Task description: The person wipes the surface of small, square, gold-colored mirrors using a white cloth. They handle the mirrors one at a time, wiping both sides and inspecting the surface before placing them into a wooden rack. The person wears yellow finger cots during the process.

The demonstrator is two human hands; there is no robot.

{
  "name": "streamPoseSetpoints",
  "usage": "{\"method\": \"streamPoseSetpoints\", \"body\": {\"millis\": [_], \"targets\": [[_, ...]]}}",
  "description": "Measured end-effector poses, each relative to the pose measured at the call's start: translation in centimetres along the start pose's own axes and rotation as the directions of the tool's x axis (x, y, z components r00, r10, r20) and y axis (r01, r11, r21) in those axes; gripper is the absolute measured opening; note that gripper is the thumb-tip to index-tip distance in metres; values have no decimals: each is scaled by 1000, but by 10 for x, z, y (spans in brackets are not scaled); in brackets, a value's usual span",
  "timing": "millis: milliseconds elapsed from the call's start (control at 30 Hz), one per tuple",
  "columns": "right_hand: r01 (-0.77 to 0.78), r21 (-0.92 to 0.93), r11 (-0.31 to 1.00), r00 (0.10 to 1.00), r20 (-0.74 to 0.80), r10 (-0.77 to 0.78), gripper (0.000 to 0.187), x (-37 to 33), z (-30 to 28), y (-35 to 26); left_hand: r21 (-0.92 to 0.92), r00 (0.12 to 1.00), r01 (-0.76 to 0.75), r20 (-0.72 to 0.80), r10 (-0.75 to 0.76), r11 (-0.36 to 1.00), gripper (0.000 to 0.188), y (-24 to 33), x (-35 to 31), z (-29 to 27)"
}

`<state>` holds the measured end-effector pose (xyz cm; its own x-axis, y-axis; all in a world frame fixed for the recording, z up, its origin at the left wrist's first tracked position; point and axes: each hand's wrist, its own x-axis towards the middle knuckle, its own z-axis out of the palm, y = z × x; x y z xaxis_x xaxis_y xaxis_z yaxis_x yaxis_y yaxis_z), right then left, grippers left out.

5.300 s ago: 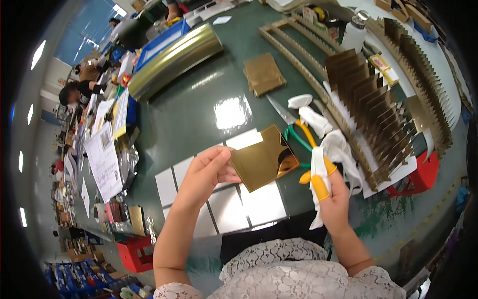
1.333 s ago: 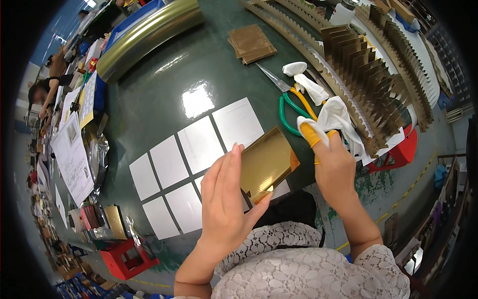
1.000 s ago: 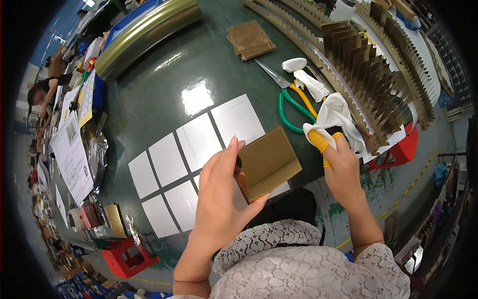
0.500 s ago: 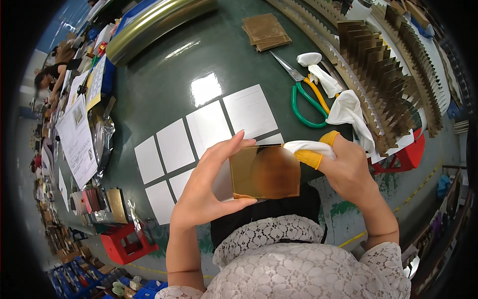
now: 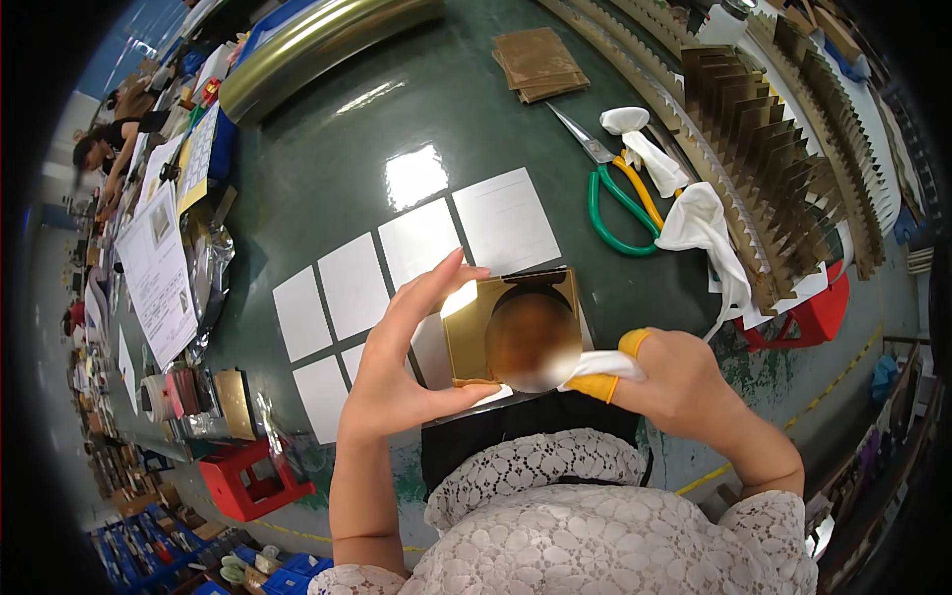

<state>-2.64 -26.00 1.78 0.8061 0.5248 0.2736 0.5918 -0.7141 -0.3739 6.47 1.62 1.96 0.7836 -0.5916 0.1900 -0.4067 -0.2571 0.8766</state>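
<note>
My left hand [image 5: 379,382] grips a shiny gold mirror-like plate [image 5: 464,342] by its left side, with the thumb at the lower edge and the fingers at the upper edge. A dark reflection fills much of its surface. In my right hand [image 5: 689,392] a white cloth [image 5: 613,363] is pinched, and it meets the plate near the lower right corner. Yellow finger covers [image 5: 595,388] sit on the thumb and a finger of that hand. Beyond the plate, several white rectangular sheets [image 5: 507,219] lie in rows on the green table [image 5: 327,178].
Scissors with green and yellow handles [image 5: 596,203] lie right of the sheets, beside crumpled white cloths [image 5: 694,220]. Notched racks [image 5: 759,149] holding upright plates line the right side. A brown plate stack [image 5: 538,61] and a gold roll [image 5: 327,50] lie farther back. Papers [image 5: 157,278] are at left.
The cloth and my right hand have moved down along the plate's right side, from the upper right corner to the lower right. The plate has shifted slightly left and tilted.
</note>
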Motion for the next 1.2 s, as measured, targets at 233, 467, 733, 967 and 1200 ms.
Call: {"method": "streamPoseSetpoints", "body": {"millis": [233,467,733,967,1200], "targets": [[44,24,999,999,-10,-44,11,-12,1,-1,111,1000,4,-20,-2,994,100,2,2,-6],[-36,-51,998,999,-43,34,12,-3,-6,3,105,1000,8,2,-8,994,100,2,0,-7],[-89,-153,984,987,-144,67,30,17,-7,15,93,999,-2,38,-2,996,100,5,-2,-3],[-103,-97,990,985,-151,88,37,20,-7,21,78,999,31,41,-35,996,96,3,-1,2],[-369,852,373,852,149,502,40,5,-11,18,85,999,38,5,-39,996,98,2,5,6]]}}
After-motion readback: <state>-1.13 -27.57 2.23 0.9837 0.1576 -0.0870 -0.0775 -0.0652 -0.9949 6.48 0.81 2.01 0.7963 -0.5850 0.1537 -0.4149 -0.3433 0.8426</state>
